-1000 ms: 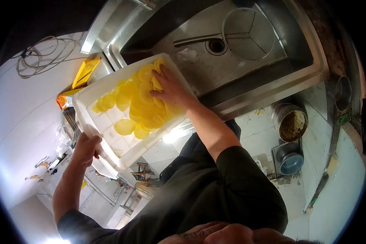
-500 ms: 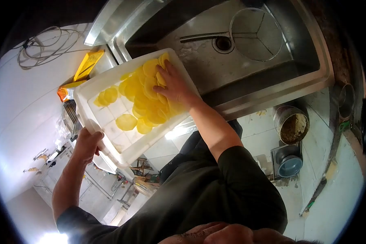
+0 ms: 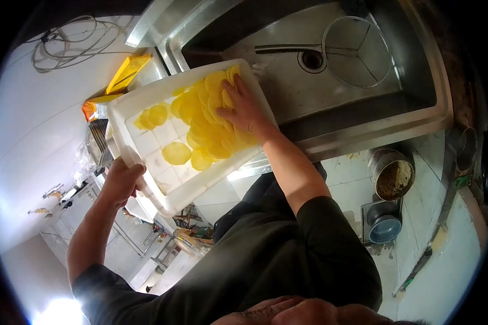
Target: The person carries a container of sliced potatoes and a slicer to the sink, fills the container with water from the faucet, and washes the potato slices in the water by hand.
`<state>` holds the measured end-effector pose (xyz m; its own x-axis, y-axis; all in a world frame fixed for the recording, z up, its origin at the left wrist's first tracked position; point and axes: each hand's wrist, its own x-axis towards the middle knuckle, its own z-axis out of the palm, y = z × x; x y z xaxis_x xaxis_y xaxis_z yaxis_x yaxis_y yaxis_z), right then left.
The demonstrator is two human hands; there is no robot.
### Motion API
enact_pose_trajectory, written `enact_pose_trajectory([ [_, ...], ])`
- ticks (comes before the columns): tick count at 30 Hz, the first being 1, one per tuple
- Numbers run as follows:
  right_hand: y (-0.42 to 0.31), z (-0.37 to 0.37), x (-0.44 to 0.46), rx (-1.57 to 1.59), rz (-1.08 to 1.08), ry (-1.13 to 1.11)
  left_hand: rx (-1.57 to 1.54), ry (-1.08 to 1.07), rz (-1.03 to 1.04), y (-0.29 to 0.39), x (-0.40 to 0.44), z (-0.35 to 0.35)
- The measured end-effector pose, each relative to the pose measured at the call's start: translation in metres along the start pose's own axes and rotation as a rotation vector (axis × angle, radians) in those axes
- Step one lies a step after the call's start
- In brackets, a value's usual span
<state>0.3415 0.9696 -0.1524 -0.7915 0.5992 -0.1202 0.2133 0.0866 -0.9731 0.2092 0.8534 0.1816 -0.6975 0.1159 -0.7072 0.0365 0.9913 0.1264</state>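
A white rectangular plastic tray (image 3: pixel 129 142) is held tilted by the near edge of the sink. Thin, round yellow slices that look like potato (image 3: pixel 206 122) are heaped over its right part, with a few apart on the left. My left hand (image 3: pixel 122 181) is wrapped around the tray's lower left rim, thumb on top. On the upper right of the heap lies my right hand (image 3: pixel 246 105), fingers spread and touching the slices. Part of the slices is hidden under that hand and forearm.
A stainless steel sink (image 3: pixel 358 132) holds a long-handled round strainer (image 3: pixel 389 51) lying across the drain (image 3: pixel 312 60). Below right stand a dirty bucket (image 3: pixel 394 179) and a blue-grey bowl (image 3: pixel 385 228). A yellow object (image 3: pixel 127 73) and a coiled cable (image 3: pixel 65 46) are at upper left.
The whole view has shifted slightly, so sink and tray appear farther right. The tray sits a little higher in view. Both hands keep their places on the rim and the slices.
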Motion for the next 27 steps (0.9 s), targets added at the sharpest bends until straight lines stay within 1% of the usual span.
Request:
enact_pose_trajectory([
  [2,-0.001,0.001,0.000,0.012,-0.004,-0.007,-0.011,-0.024,0.006,-0.004,0.002,-0.003],
  [12,-0.008,-0.003,-0.001,0.006,0.026,-0.015,0.016,-0.008,-0.009,0.004,-0.002,0.000],
  [17,-0.004,-0.001,-0.002,0.016,0.004,0.000,0.059,-0.003,-0.025,0.009,-0.002,0.001],
  [24,-0.001,-0.001,-0.001,-0.022,-0.005,0.010,0.041,-0.007,0.000,0.007,0.001,0.002],
  [27,0.000,0.000,-0.002,0.032,0.008,-0.002,0.028,-0.018,0.015,0.006,0.000,0.001],
])
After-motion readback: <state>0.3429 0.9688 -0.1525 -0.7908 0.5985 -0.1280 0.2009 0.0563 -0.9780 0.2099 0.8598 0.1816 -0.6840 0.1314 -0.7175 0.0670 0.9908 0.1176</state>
